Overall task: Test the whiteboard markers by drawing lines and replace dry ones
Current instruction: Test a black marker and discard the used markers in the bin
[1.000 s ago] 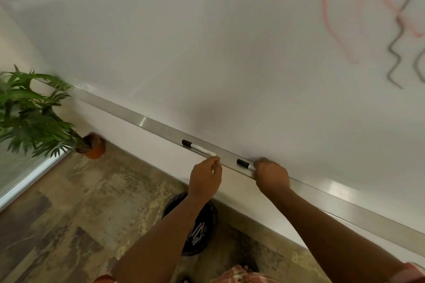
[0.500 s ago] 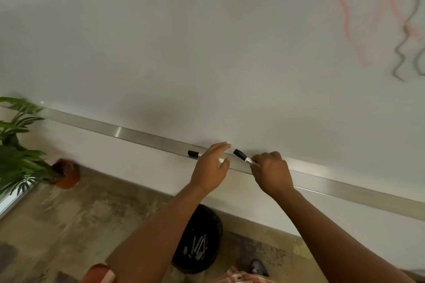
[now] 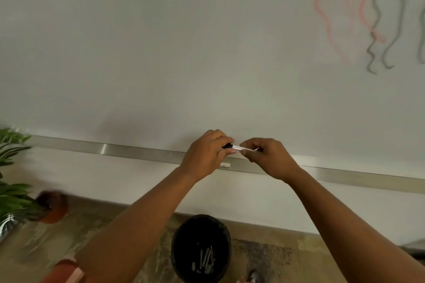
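Both hands pinch one marker [image 3: 238, 147] lying level above the tray's front edge [image 3: 138, 153]: left hand [image 3: 207, 156] on the black cap, right hand [image 3: 268, 156] on the barrel.

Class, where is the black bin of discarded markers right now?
In the head view, the black bin stands on the floor at bottom centre, below the marker tray, between the person's forearms.

We look from a single head-worn camera, facing forward and down, close to the whiteboard [image 3: 161, 41]. Its metal tray [image 3: 128, 150] crosses our view below the board, and below that tray we see floor.
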Available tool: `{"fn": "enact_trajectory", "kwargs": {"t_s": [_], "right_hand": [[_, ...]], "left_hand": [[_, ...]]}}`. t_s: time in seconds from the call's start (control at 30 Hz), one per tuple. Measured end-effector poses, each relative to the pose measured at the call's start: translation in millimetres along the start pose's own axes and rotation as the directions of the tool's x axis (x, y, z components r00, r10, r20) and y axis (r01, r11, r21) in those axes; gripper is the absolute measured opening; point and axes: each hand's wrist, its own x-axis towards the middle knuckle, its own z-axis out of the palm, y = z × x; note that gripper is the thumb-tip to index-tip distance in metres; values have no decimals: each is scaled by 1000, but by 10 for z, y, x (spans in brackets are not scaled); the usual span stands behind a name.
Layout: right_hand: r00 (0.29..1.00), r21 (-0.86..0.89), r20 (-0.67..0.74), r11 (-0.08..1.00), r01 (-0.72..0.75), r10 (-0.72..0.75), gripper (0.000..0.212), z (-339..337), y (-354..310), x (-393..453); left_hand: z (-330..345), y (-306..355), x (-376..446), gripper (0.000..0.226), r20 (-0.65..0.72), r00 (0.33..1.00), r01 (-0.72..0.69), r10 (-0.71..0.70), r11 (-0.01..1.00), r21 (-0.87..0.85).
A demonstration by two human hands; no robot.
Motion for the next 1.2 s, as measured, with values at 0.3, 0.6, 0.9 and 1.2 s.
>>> {"fn": "enact_trajectory", "kwargs": {"t_s": [0.3, 0.6, 0.9, 1.2], "right_hand": [[995, 734, -24, 677, -51, 101, 26, -506, -428, 206], [989, 564, -134, 826, 18, 70, 43, -381, -719, 308], [977, 540, -205, 839, 59, 63, 45, -499, -932, 425], [989, 426, -129, 897, 115, -66, 37, -468, -1257, 447]], "left_hand": [[-357, 130, 471, 43, -168, 986, -25, 22, 1000, -18], [-431, 381, 750, 29, -223, 960, -170, 171, 985, 23], [-623, 243, 999, 59, -203, 929, -295, 310, 950, 99], [-966, -32, 1047, 35, -128, 925, -369, 359, 927, -63]]}}
